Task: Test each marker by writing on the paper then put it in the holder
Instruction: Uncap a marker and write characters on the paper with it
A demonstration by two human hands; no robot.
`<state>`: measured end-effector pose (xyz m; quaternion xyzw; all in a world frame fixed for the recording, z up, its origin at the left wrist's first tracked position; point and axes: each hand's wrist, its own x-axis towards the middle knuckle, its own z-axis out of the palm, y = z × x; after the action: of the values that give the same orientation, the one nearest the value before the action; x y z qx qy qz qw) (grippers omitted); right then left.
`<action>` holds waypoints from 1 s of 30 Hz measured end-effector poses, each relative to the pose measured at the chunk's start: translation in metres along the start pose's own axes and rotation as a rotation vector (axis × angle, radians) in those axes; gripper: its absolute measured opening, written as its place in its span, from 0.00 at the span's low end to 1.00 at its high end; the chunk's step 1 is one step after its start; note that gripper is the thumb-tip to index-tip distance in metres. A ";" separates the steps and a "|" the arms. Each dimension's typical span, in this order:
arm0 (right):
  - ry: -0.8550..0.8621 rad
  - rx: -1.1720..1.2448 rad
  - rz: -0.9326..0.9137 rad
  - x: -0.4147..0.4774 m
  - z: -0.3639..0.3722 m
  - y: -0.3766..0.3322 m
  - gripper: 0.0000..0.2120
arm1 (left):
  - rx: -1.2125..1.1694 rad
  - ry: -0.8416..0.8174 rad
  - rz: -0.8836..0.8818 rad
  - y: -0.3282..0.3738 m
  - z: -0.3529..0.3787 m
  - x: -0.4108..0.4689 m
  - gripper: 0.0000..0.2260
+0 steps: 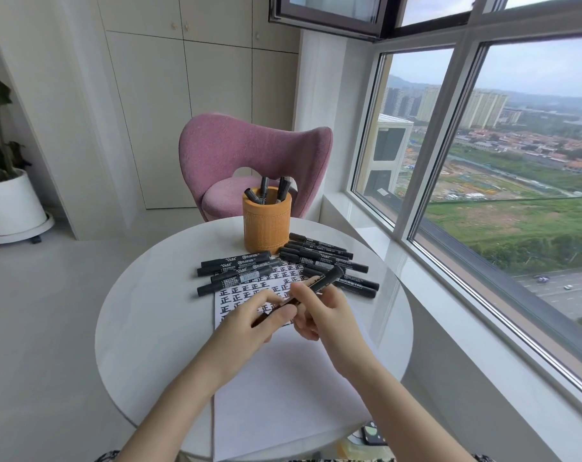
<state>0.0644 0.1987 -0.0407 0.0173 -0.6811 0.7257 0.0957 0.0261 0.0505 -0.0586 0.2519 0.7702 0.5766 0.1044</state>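
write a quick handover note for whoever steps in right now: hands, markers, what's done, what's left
Hands: left hand and right hand both grip one marker above the paper; I cannot tell if it is being capped or uncapped.
Done: several stored markers stand in the holder; the paper's top part is filled with test marks.
Left: a left pile and a right pile lie on the table; test each, then put it in the holder.

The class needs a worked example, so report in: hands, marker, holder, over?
Left hand and right hand both grip one marker above the paper. Holder has several markers. Loose piles left and right; path to holder open.
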 end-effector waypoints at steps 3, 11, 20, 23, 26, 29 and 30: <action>0.105 0.026 -0.050 0.005 -0.015 -0.002 0.13 | 0.016 0.070 -0.006 -0.009 -0.004 0.000 0.14; 0.239 -0.008 0.040 0.018 -0.050 -0.003 0.12 | 0.074 0.225 0.084 -0.015 -0.006 -0.006 0.05; 0.302 -0.290 0.034 0.025 -0.050 0.011 0.17 | 0.050 0.369 0.056 -0.021 -0.007 -0.006 0.06; 0.366 -0.373 -0.001 0.028 -0.050 0.020 0.20 | 0.046 0.370 0.053 -0.022 -0.007 -0.006 0.05; 0.421 -0.384 -0.023 0.030 -0.052 0.026 0.17 | 0.059 0.357 0.049 -0.022 -0.006 -0.005 0.05; 0.441 -0.419 -0.033 0.030 -0.053 0.028 0.15 | 0.077 0.345 0.041 -0.025 -0.006 -0.005 0.05; 0.445 -0.430 -0.036 0.031 -0.053 0.029 0.14 | 0.082 0.342 0.039 -0.025 -0.006 -0.004 0.04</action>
<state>0.0352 0.2533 -0.0683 -0.1506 -0.7810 0.5490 0.2568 0.0203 0.0383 -0.0811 0.1691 0.7944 0.5813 -0.0499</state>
